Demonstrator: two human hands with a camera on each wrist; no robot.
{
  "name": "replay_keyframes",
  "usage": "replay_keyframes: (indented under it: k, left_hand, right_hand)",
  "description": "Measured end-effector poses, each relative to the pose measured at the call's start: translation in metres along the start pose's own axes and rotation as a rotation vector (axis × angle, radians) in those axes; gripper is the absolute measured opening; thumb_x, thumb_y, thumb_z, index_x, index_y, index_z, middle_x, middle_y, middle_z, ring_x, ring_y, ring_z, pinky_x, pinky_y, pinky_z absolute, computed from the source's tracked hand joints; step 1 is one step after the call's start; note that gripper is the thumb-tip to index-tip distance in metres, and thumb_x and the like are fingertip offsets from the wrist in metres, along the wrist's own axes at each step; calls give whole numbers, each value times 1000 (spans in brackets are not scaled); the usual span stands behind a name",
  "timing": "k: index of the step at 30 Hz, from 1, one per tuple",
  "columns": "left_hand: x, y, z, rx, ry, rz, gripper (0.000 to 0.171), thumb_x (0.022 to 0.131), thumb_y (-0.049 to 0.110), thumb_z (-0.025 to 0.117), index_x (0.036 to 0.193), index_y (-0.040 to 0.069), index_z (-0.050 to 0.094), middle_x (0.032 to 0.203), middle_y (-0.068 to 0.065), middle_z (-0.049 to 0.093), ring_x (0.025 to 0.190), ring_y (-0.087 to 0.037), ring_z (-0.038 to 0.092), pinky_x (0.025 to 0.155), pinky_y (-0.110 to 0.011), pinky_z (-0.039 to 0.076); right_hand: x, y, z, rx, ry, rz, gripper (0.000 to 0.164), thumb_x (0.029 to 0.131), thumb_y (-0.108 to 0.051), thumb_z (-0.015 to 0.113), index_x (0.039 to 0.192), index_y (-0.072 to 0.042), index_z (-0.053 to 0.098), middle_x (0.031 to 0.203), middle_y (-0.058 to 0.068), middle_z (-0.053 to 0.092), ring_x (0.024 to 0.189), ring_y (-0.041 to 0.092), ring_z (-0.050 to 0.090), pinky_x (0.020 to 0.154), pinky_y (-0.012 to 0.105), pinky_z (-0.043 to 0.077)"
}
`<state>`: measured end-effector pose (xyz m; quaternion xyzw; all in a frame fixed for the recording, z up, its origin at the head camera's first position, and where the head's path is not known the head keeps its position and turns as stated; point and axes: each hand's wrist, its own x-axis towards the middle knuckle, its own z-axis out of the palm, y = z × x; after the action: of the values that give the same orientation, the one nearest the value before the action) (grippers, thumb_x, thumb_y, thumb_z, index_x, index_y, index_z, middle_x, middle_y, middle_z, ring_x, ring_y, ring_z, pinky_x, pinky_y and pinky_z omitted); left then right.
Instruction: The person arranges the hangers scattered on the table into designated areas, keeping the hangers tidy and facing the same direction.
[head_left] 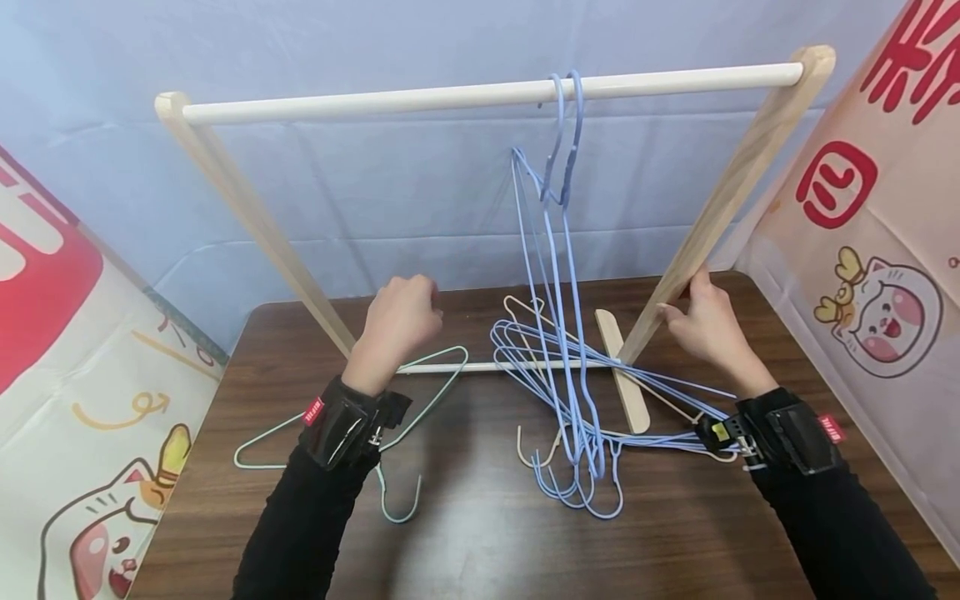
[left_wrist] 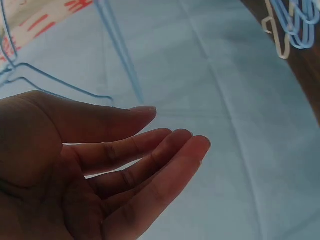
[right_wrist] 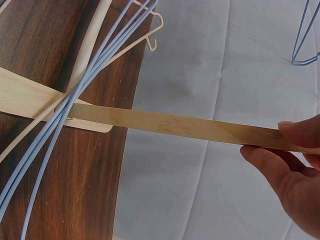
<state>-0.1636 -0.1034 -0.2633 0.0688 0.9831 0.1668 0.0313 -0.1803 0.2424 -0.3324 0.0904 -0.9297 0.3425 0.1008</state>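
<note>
A wooden garment rack with a white top rod [head_left: 450, 98] stands on the table. Its right wooden upright [head_left: 738, 183] is pinched between the thumb and fingers of my right hand [head_left: 708, 325], low down on the post. Two light blue hangers [head_left: 576, 125] hang from the rod, right of its middle. My left hand [head_left: 399, 321] is raised near the left upright [head_left: 255, 221]; in the left wrist view its fingers [left_wrist: 165, 175] are loosely bent, apart from the thumb, with nothing between them. Beneath it, a pale green hanger [head_left: 397, 521] lies on the table.
Several blue hangers [head_left: 660, 442] and some cream hangers [head_left: 519, 446] lie piled at the right upright's foot [head_left: 630, 400], across the lower white rod [head_left: 483, 367]. The brown table [head_left: 480, 550] backs onto a pale blue cloth [head_left: 420, 192]. Printed cloths stand at both sides.
</note>
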Motion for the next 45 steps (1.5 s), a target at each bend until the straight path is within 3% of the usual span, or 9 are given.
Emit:
replay_keyframes:
  k: [7,14,15,18,22,25,31,37,45]
  left_hand:
    - [-5,-33,24,-13,-28,-68,19,75,3,53,90,2,66,71,-9,57,57,-20,46,49,-31,36]
    - [-15,-67,53,7,-69,-90,23,77,2,57,98,1,66,94,-14,64,77,-29,59,61,-40,47]
    - [-16,-72,58,3,-78,-100,22,77,1,57,97,1,67,92,-14,64,73,-28,58,59,-39,46]
    - [-21,-84,73,-12,-95,-122,11,72,-3,53,64,4,59,59,-3,54,49,-16,45,43,-27,36]
    - [-30,-99,90,-39,-110,-160,28,74,-5,49,51,10,41,46,4,28,43,-10,23,39,-22,19]
    - [-36,-111,100,-51,-123,-211,18,80,1,52,62,5,55,52,0,40,46,-13,34,41,-25,26]
    - [-50,-132,116,-54,-180,-305,7,75,3,57,71,3,64,63,-6,54,55,-20,46,44,-29,33]
    - [-63,-146,131,-5,-202,-353,8,72,1,60,66,5,61,59,-8,53,53,-21,49,44,-30,37]
    - [-78,-154,149,4,-189,-374,11,81,4,55,74,0,62,58,-8,50,52,-21,48,44,-31,36]
  right_hand:
    - [0,0,0,10,0,3,47,87,0,55,123,13,27,95,30,47,85,43,48,65,48,34]
    - [0,0,0,9,-3,14,46,88,0,55,122,13,28,95,30,47,86,43,47,66,48,34]
    - [1,1,0,9,-4,16,46,88,-1,55,122,13,27,95,30,47,86,43,47,66,48,34]
    - [1,1,0,10,-5,19,46,88,-1,55,123,13,27,95,30,47,86,43,47,66,49,34]
    - [1,1,1,19,-5,14,49,87,0,55,125,12,25,96,31,47,88,44,47,68,49,34]
    - [1,1,1,21,-5,12,50,87,0,55,126,12,25,97,31,47,88,44,47,68,49,34]
    - [1,2,1,19,-4,13,50,87,0,55,126,12,25,96,30,47,88,44,47,68,50,34]
    - [1,2,1,21,1,5,49,87,0,55,125,12,26,96,30,47,86,43,48,66,48,34]
    - [1,1,1,24,1,8,50,87,1,55,126,12,25,97,31,47,87,44,48,67,49,35]
